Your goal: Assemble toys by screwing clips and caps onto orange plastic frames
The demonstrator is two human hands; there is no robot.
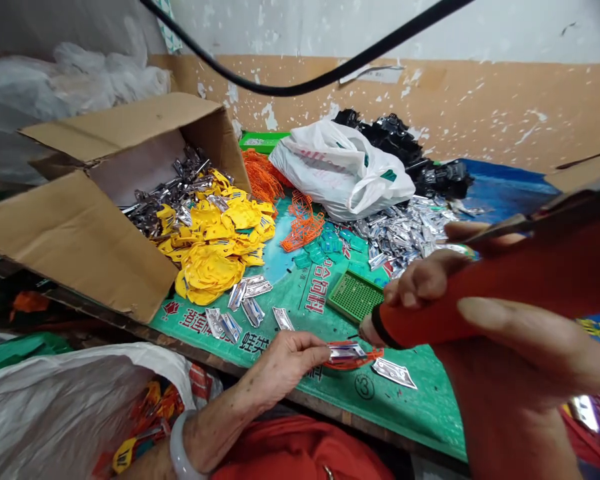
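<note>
My left hand (285, 373) comes in from the lower left, thumb and fingers pinching the end of a shiny silver piece (347, 351) that lies on an orange mesh piece (363, 362) near the table's front edge. My right hand (525, 353) is wrapped round a red tool (445, 307) that looks like a power screwdriver. The tool's dark-ringed front end points down at the orange piece; whether its tip touches is hard to make out. A loose silver plate (395, 373) lies just right of the orange piece, and several others (253, 311) lie beyond my left hand.
Behind are a green perforated tray (354, 298), a silver pile (405, 227), a white plastic bag (340, 170), black parts (430, 173) and orange mesh (263, 177). Yellow pieces (215, 247) spill from a cardboard box (75, 240). A black cable (280, 90) hangs across the top.
</note>
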